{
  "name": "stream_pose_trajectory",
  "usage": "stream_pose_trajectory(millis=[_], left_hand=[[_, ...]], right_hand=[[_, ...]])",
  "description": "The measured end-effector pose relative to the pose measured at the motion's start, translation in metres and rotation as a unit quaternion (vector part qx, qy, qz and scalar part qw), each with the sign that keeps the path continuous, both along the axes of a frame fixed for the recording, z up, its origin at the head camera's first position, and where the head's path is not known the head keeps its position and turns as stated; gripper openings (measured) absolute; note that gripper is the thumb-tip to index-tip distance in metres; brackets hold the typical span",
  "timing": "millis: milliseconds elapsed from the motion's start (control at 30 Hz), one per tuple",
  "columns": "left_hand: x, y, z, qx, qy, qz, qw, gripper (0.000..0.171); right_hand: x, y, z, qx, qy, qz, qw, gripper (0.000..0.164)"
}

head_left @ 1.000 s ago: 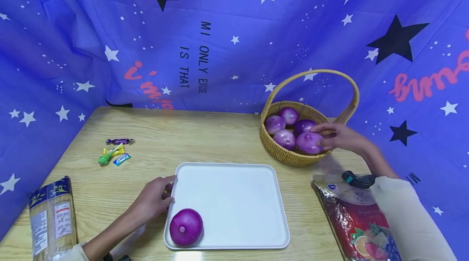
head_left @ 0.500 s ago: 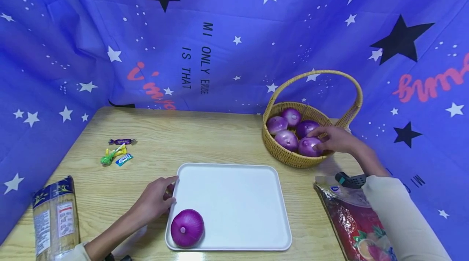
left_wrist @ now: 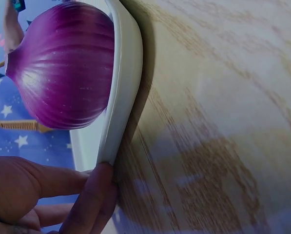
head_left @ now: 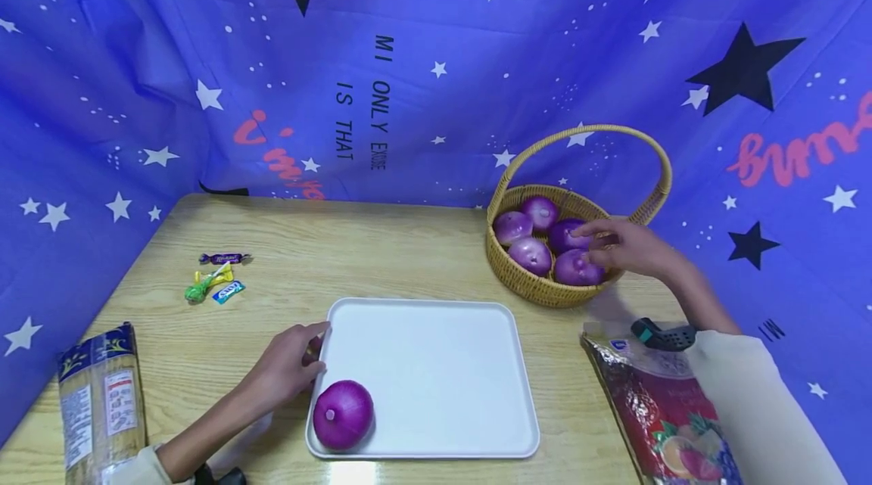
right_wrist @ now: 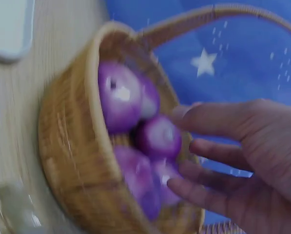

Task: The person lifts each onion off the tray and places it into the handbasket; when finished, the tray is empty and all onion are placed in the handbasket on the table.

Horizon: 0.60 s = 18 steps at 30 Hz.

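A purple onion (head_left: 344, 415) sits in the near left corner of a white tray (head_left: 436, 371). My left hand (head_left: 282, 364) holds the tray's left rim; in the left wrist view its fingertips (left_wrist: 102, 171) pinch the rim below the onion (left_wrist: 67, 68). At the back right, a wicker basket (head_left: 524, 284) with a tall handle holds several purple onions. My right hand (head_left: 633, 249) reaches over its right side, fingers spread above the front right onion (head_left: 579, 267). The right wrist view, somewhat blurred, has the right hand (right_wrist: 233, 161) beside the onions with nothing in its grasp.
Wrapped sweets and a green lollipop (head_left: 197, 290) lie at the back left. A noodle-like packet (head_left: 102, 402) lies at the near left. Under my right forearm is a red bag with fruit pictures (head_left: 681, 417). A blue starry cloth (head_left: 422, 76) hangs behind.
My right hand's fingers have come up off the front right onion, which has turned a little in the basket. The left hand stays at the tray's rim.
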<state>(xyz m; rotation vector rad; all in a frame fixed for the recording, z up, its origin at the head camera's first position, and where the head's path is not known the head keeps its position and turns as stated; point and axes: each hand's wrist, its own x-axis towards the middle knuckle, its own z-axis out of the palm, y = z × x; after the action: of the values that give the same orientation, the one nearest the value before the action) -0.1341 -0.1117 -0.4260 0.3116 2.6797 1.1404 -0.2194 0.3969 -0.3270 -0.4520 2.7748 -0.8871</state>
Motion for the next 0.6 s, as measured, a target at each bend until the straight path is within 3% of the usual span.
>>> stream_pose_trajectory(millis=[200,367,467,600], left_hand=[[-0.001,-0.001,0.001,-0.012,0.007,0.001,0.9999,0.058],[0.000,0.000,0.000,-0.005,0.007,0.004,1.0000,0.058],[0.000,0.001,-0.001,-0.006,0.006,0.005,0.9999,0.058],[0.001,0.002,0.000,-0.001,0.000,0.008,1.0000,0.059]], right_hand=[[0.004,-0.041,-0.001,-0.143,-0.024,0.056,0.988,0.041],[0.014,-0.090,-0.003,-0.155,-0.024,0.095,0.983,0.041],[0.028,-0.123,0.001,-0.170,-0.024,0.116,0.978,0.042],[0.046,-0.167,0.005,-0.191,-0.065,0.154,0.967,0.042]])
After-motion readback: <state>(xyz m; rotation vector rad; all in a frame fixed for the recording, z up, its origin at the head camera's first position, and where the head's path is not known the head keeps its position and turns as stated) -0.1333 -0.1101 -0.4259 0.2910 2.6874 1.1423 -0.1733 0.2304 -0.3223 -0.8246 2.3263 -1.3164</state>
